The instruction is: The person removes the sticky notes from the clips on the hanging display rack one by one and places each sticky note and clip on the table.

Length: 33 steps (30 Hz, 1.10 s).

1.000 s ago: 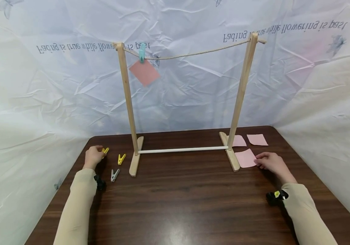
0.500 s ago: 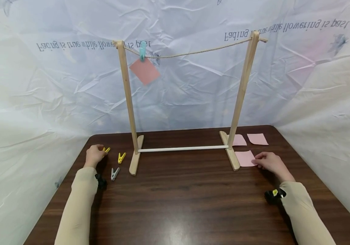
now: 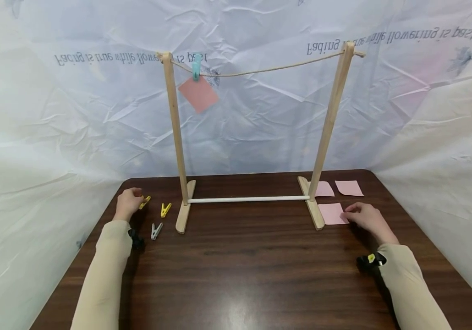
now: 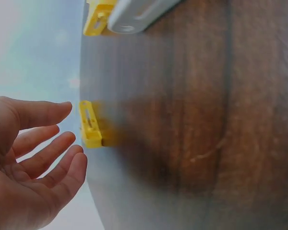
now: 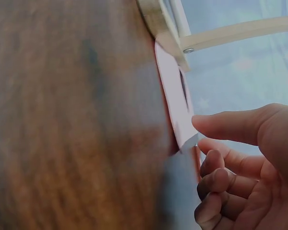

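Note:
In the left wrist view, my left hand point(image 4: 36, 163) has its thumb and fingers spread apart beside a yellow clothespin point(image 4: 90, 124), which lies on the table just past the fingertips. The head view puts this left hand point(image 3: 128, 203) at the table's far left, by the same clothespin point(image 3: 145, 202). Over on the right, my right hand point(image 3: 367, 220) is at the near right corner of a pink sticky note point(image 3: 332, 214). Seen from the right wrist, the thumb and index finger of that hand point(image 5: 249, 163) pinch the note's slightly raised corner point(image 5: 188, 141).
A wooden stand point(image 3: 330, 123) carries a rope point(image 3: 269, 70), where a teal clothespin point(image 3: 196, 68) holds a salmon paper square point(image 3: 199, 95). Another yellow clothespin point(image 3: 165, 210) and a grey clothespin point(image 3: 156, 231) lie left. Two more pink notes point(image 3: 348, 188) lie behind the right hand.
The pink note by my right hand has turned slightly and lies straighter. The left hand has shifted slightly at the yellow clothespin. The head view has drifted a little.

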Available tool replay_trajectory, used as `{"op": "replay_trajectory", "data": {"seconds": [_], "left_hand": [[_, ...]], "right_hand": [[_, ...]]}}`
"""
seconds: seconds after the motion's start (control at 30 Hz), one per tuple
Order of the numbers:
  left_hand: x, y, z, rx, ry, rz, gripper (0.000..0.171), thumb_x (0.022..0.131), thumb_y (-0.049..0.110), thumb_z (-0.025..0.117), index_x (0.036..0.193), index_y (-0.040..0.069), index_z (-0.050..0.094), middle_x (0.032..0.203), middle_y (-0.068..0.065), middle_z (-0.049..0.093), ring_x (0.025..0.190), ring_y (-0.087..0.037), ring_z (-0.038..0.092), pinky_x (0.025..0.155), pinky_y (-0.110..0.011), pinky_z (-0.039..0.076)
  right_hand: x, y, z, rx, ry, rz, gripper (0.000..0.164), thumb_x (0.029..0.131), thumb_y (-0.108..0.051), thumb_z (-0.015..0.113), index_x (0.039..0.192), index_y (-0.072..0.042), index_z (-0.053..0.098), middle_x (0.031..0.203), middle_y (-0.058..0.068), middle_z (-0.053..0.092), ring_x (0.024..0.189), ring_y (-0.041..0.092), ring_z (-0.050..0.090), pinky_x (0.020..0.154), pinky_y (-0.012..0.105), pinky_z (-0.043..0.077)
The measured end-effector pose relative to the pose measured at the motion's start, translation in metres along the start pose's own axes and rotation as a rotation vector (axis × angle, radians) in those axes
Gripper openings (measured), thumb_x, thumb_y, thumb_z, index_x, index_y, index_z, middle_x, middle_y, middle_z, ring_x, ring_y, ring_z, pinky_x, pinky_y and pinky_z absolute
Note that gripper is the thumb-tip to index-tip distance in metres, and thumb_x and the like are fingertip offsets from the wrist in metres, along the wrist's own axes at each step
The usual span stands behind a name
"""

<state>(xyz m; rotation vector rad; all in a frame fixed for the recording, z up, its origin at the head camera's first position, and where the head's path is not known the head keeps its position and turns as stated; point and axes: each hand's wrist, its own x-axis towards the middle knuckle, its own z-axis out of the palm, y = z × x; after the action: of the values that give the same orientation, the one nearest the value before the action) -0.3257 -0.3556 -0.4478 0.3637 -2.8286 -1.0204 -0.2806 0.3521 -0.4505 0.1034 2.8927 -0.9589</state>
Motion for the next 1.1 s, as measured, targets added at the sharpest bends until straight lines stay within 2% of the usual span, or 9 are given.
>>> {"op": "replay_trajectory", "data": {"seconds": [0.13,0.3,0.47,0.6,0.77,0.97,1.1], "left_hand": [[0.0,0.007,-0.004,-0.012,0.0,0.017,0.049,0.099,0.007,0.058,0.142,-0.013,0.046,0.137,-0.036,0.049,0.117,-0.05,0.053,0.088,-0.055,0.051],[0.0,0.02,-0.015,-0.024,-0.009,0.048,0.052,0.099,0.011,0.061,0.143,-0.012,0.045,0.139,-0.035,0.048,0.122,-0.051,0.05,0.095,-0.059,0.048],[0.0,0.037,-0.03,-0.07,-0.015,0.123,0.052,0.099,0.01,0.06,0.143,-0.013,0.045,0.137,-0.036,0.051,0.12,-0.05,0.053,0.094,-0.058,0.048],[-0.001,0.054,-0.044,-0.082,0.024,0.205,0.05,0.098,0.01,0.06,0.141,-0.013,0.048,0.134,-0.034,0.054,0.118,-0.05,0.056,0.094,-0.058,0.049],[-0.008,0.08,-0.065,-0.097,0.076,0.262,0.048,0.099,0.009,0.059,0.142,-0.009,0.049,0.136,-0.032,0.055,0.116,-0.048,0.057,0.089,-0.057,0.05],[-0.013,0.112,-0.094,-0.098,0.164,0.315,0.045,0.099,0.011,0.059,0.142,-0.002,0.054,0.134,-0.025,0.059,0.112,-0.041,0.06,0.081,-0.043,0.05],[-0.017,0.131,-0.109,-0.121,0.216,0.35,0.044,0.098,0.012,0.06,0.141,0.001,0.057,0.132,-0.022,0.062,0.111,-0.038,0.06,0.081,-0.039,0.049]], "right_hand": [[-0.001,-0.005,-0.003,0.013,0.02,-0.024,0.043,0.097,-0.03,0.066,0.115,0.009,0.061,0.078,0.009,0.062,0.067,0.021,0.056,0.059,0.033,0.047],[0.0,-0.013,-0.006,0.016,0.063,-0.084,0.04,0.1,-0.032,0.062,0.114,0.006,0.063,0.08,0.009,0.066,0.067,0.018,0.058,0.059,0.033,0.048],[-0.001,-0.028,-0.013,0.023,0.106,-0.142,0.04,0.103,-0.034,0.058,0.115,0.004,0.063,0.08,0.011,0.068,0.068,0.019,0.06,0.06,0.032,0.046],[-0.004,-0.045,-0.02,0.042,0.142,-0.191,0.04,0.104,-0.033,0.056,0.116,0.004,0.064,0.074,0.011,0.067,0.065,0.022,0.061,0.057,0.033,0.045],[-0.008,-0.068,-0.027,0.058,0.183,-0.251,0.035,0.105,-0.03,0.055,0.117,0.002,0.066,0.075,0.006,0.067,0.063,0.022,0.062,0.054,0.032,0.047],[-0.012,-0.094,-0.037,0.118,0.195,-0.272,0.038,0.105,-0.036,0.054,0.12,-0.003,0.065,0.087,0.009,0.067,0.069,0.018,0.061,0.057,0.032,0.051],[-0.012,-0.113,-0.042,0.169,0.204,-0.301,0.042,0.104,-0.041,0.054,0.122,-0.004,0.065,0.085,0.01,0.066,0.067,0.016,0.06,0.053,0.031,0.047]]}}
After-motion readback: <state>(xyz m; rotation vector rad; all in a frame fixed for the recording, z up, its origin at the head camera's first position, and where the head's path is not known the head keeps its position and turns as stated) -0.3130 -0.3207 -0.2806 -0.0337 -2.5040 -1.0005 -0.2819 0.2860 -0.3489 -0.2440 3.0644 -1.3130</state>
